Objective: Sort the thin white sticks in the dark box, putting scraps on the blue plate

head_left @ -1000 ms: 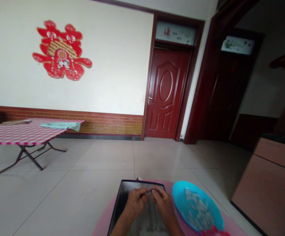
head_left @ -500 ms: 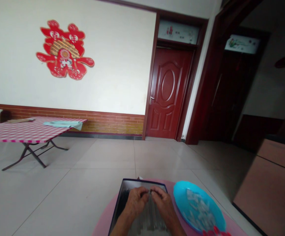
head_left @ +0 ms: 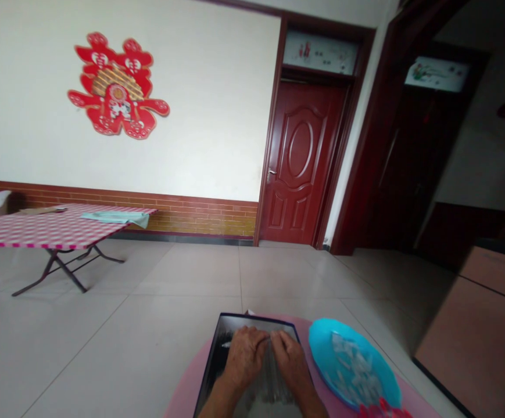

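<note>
My left hand (head_left: 247, 357) and my right hand (head_left: 287, 355) meet over an open, dark-rimmed box (head_left: 258, 317). Fingers of both hands are curled and pressed together at the tips; whatever they pinch is too small or too hidden to name. Beneath them, thin clear strips (head_left: 271, 377) lie lengthwise in the box. Dark material (head_left: 221, 351) fills its left side, with a small pale piece on it. To the right of my right hand is a blue plastic basin (head_left: 322, 337) holding several small translucent packets (head_left: 359, 371).
The box and basin stand on a round pink surface (head_left: 191, 386). Something red (head_left: 383, 409) lies at the basin's near edge. Farther off are a folding table (head_left: 60, 232) with a checked cover and a brownish cabinet (head_left: 483, 325) at right.
My left hand has turned so its back faces up more, its fingers more curled. A small pale piece now shows on the dark material. The view has shifted slightly.
</note>
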{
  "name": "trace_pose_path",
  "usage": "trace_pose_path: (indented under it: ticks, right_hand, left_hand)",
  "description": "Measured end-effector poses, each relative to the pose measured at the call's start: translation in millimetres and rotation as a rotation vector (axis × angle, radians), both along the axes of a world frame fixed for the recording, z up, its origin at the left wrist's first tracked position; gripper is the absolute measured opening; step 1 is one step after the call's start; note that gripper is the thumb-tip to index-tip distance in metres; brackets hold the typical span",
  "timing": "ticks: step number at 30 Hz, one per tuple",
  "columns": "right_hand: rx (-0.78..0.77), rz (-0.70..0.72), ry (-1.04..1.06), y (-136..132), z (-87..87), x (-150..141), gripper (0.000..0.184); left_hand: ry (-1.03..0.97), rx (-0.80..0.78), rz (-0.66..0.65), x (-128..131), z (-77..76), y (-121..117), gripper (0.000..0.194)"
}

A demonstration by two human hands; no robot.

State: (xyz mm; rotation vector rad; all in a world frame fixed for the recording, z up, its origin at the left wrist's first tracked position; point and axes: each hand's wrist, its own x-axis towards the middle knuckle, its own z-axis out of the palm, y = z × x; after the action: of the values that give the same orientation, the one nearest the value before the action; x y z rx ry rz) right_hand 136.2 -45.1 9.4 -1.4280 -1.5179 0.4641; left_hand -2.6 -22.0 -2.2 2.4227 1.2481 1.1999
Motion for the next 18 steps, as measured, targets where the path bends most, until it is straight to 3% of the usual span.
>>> trace_pose_path:
  ticks: [4,9,18]
  right_hand:
    - [0.028,-0.024,-0.004,-1.8,1.9,0.5,0.043]
    - [0.023,0.078,0.000,-3.8,3.6,2.0,0.036]
    - [-0.002,0.016,-0.038,-1.6,-1.0,2.4,0.051]
  left_hand:
    - [0.001,-0.029,-0.005,0.8,-0.5,0.4,0.026]
    - [-0.018,-0.027,0.007,0.8,-6.4,3.4,0.025]
    - [0.088,-0.059,-0.014,0.9,-4.9,2.9,0.025]
